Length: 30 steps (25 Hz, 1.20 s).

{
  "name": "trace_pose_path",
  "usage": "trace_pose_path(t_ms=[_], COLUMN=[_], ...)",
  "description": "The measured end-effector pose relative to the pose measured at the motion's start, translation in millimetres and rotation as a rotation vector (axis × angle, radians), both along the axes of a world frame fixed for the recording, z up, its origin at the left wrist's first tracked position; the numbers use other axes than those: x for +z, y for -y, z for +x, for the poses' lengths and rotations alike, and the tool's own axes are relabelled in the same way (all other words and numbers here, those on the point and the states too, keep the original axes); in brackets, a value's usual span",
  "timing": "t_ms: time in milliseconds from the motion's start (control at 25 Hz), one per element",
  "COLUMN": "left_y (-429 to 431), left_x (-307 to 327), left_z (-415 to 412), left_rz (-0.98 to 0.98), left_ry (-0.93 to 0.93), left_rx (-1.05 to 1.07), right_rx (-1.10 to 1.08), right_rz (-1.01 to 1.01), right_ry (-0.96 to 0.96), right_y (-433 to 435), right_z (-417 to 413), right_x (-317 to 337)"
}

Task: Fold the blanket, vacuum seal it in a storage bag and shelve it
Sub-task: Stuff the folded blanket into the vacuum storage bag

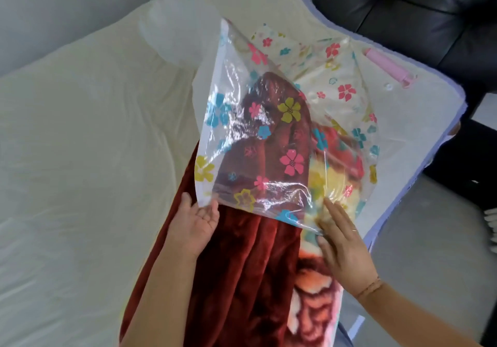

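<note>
The left hand [197,223] lies palm up with its fingers loosely bent, their tips touching the near left corner of the storage bag [228,120]. The thumb stands apart from the plastic, and nothing is clasped. The right hand [347,251] is laid flat, fingers straight, on the bag's near right corner and the blanket [242,266] beneath it. Its thumb rests at the bag's edge; whether it nips the film cannot be told. A thin bracelet [372,287] circles that wrist.

The blanket is a thick plush, deep red in soft lengthwise folds, with a cream, orange and brown print along its right side. Its long axis runs from the near edge of the frame away and slightly right. The far end sits inside the bag and the near half lies outside the mouth.

The bag is clear, crinkled film printed with pink, blue and yellow flowers, with a white strip down its left edge. Its mouth faces the person and its closed end points away, raised over the blanket.

All of it rests on a bed [80,131] under a cream fleecy cover. A pink tube-shaped pump [387,71] lies beyond the bag, near black padded upholstery [416,2].
</note>
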<state>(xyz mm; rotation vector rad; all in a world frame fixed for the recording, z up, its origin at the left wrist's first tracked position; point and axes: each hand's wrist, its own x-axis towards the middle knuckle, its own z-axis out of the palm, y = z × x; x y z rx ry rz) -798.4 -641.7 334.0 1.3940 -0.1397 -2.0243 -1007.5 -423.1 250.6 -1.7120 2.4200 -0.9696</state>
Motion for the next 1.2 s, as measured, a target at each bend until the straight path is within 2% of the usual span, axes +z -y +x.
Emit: trace_pose_path(t_ms=[40,80,120,160,200,240,280,320,400,480,560,640,680,720,760,840,880,1000,1160,1200], left_y=[-5,-19,-37,-57,-74,-83,-81,-71,-35,-8,6,13,16,19,23,32,38,67,127,141], left_x=[3,10,22,39,46,47,46,39,10,-24,-46,-62,-68,-71,-73,-73,-74,-77,-66,-55], left_z=[1,2,-1,-10,-21,-38,-58,-76,-95,-87,-71,-60,-57,-55,-54,-49,-45,-24,29,45], left_rz=[-0.11,-0.282,-0.545,-0.94,-1.385,-1.727,-1.874,-1.842,-1.608,-1.517,-1.556,-1.589,-1.593,-1.594,-1.594,-1.566,-1.547,-1.506,-1.395,-1.358], left_ry=[0.123,0.323,0.596,0.8,0.884,0.885,0.902,1.007,1.31,1.455,1.509,1.553,1.571,1.577,1.571,1.558,1.552,1.539,1.571,1.523], left_rx=[0.047,0.133,0.187,0.134,-0.044,-0.315,-0.616,-0.888,-1.266,-1.38,-1.361,-1.333,-1.324,-1.311,-1.303,-1.313,-1.319,-1.306,-1.191,-1.166], right_rx=[0.002,-0.004,-0.016,-0.022,-0.017,-0.013,-0.009,-0.001,0.022,0.153,0.248,0.044,-0.151,-0.312,-0.376,-0.289,-0.247,-0.216,-0.179,-0.161], right_rz=[-0.001,-0.007,-0.016,-0.022,-0.024,-0.019,-0.008,0.008,0.039,0.036,-0.036,-0.062,-0.055,-0.042,-0.033,-0.034,-0.033,-0.049,0.007,0.029], right_ry=[0.034,0.053,0.065,0.073,0.072,0.056,0.035,0.023,0.039,0.057,0.04,0.017,0.087,0.238,0.425,0.695,0.752,0.723,0.64,0.619], right_y=[7,14,21,28,35,43,53,63,81,85,77,67,66,68,74,94,103,131,179,191], right_z=[5,10,15,22,30,38,46,53,64,63,41,8,-11,-28,-40,-47,-44,-20,39,58], right_x=[0,2,2,1,-1,-2,-5,-5,-4,1,-1,-5,-6,-5,-7,-12,-16,-21,3,9])
